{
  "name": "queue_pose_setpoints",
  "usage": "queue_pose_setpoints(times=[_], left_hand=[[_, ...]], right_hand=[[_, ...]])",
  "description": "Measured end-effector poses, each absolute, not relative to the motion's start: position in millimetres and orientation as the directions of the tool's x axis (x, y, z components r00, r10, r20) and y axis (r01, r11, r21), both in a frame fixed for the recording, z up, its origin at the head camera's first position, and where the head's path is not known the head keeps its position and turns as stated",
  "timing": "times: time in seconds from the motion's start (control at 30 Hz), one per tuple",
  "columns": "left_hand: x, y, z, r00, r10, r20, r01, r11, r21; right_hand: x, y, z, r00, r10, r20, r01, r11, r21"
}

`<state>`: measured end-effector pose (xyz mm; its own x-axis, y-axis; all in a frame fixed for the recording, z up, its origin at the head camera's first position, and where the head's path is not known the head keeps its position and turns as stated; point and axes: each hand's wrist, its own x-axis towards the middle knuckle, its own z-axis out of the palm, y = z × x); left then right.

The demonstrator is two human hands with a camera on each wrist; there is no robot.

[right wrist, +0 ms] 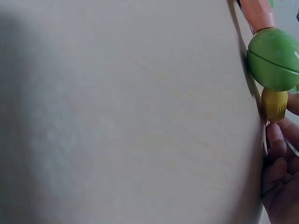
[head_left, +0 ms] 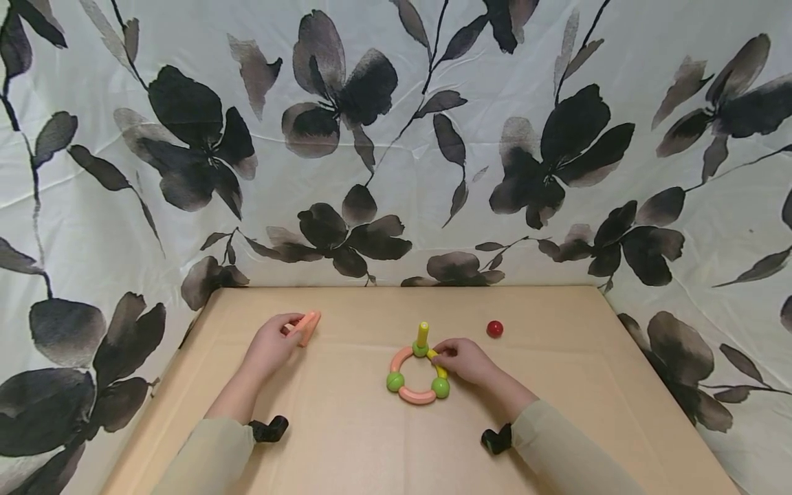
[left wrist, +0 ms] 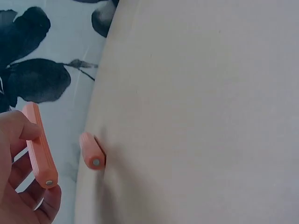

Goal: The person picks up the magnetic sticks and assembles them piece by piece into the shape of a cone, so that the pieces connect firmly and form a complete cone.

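Note:
My left hand (head_left: 270,348) pinches a straight salmon-pink magnetic stick (left wrist: 41,149) between thumb and fingers, its round metal tip showing. Another pink stick (left wrist: 92,151) lies on the table close beside it. Toward the middle is a ring of curved sticks and green balls: one pink arc (head_left: 417,397) at the front, another pink arc (head_left: 399,359) at the left, a yellow arc (head_left: 441,370) at the right. My right hand (head_left: 465,360) pinches that yellow arc, above the right green ball (right wrist: 273,58). From the back green ball (head_left: 420,350) a straight yellow stick (head_left: 423,335) points up.
A red ball (head_left: 494,329) sits on the table (head_left: 371,447) behind my right hand. Floral cloth (head_left: 433,172) hangs behind the table's back edge and along both sides. Black wrist cameras (head_left: 269,430) jut from both sleeves.

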<state>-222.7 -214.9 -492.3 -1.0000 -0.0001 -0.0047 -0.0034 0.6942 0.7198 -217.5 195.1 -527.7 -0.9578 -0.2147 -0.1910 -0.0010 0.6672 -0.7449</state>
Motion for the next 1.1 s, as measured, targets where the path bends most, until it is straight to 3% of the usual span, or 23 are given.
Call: queue_pose_setpoints(times=[0.6,1.1], left_hand=[[-183.4,-142.2,-482.6,-0.979,0.128,0.160,0.204,0.577,0.791],[-161.4,-80.6,-490.0,-0.969,0.223,0.105,0.196,0.444,0.874]], right_hand=[[-216.5,194.3,-528.4,-0.957,-0.216,-0.195,0.004,0.661,-0.750],[-214.8,193.6,-528.1,-0.959,-0.199,-0.201,0.021,0.658,-0.752]])
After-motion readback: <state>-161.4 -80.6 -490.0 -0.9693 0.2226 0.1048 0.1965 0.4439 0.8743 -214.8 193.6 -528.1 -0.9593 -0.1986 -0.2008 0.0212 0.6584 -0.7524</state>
